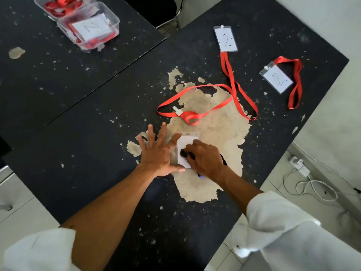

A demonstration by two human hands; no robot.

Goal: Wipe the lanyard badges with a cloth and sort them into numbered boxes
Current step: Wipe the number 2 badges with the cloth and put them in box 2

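The left hand (158,155) lies flat on the black table (97,133) with its fingers spread, and its thumb side presses the left edge of a badge (188,138). The right hand (205,159), just beside it, is curled around something small and dark, probably the cloth (184,153), and holds it on the badge. A red lanyard (192,115) lies just beyond the fingertips. Two more badges (226,39) (277,79) marked 2 lie far beyond the right hand. The box (116,21) marked 2 stands far beyond the left hand.
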